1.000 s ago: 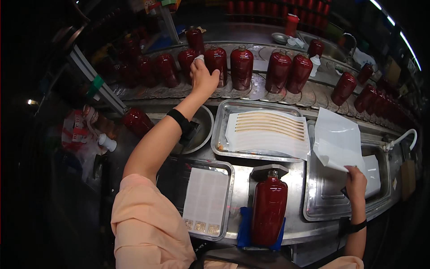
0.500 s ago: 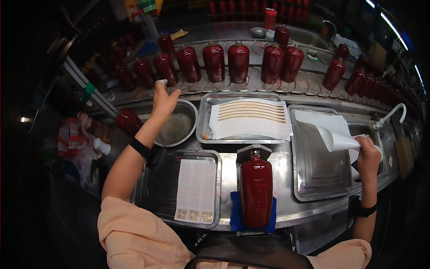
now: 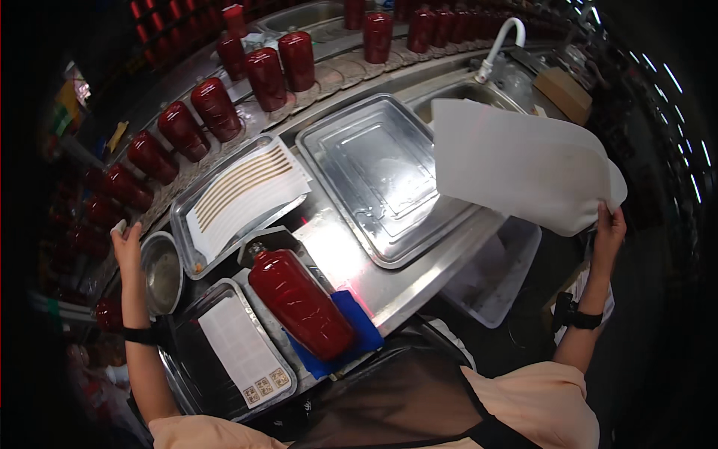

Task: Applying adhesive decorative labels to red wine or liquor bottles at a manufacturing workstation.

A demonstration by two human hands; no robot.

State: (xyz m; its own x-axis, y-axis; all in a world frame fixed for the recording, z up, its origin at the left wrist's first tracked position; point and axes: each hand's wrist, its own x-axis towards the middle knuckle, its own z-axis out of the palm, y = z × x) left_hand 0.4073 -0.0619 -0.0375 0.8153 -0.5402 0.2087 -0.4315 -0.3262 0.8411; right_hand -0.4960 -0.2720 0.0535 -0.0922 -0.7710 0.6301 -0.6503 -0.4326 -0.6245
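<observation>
My right hand (image 3: 609, 238) pinches the lower right corner of a white sheet of paper (image 3: 516, 161), which hangs out curled past the sink's edge. My left hand (image 3: 129, 245) is raised beside a round metal bowl (image 3: 162, 273), thumb and finger apart, with something small and white at one fingertip. A glossy dark red bottle (image 3: 303, 303) leans in a metal holder over a blue cloth (image 3: 350, 329), touched by neither hand. Left of it, a dark tray (image 3: 191, 352) bears a pale sheet (image 3: 239, 344) with small square gold labels along one end.
Behind the bottle, a metal tray (image 3: 179, 224) holds white sheets with gold strips (image 3: 243, 187). An upturned metal tray (image 3: 374, 165) sits before the sink and white tap (image 3: 497, 52). Red bottles (image 3: 215, 108) line the conveyor. Below the counter's edge stands a pale plastic bin (image 3: 493, 277).
The view has swung right. My right hand has carried the white sheet from above the sink out to the right, toward the counter's front edge. My left hand stays raised by the bowl.
</observation>
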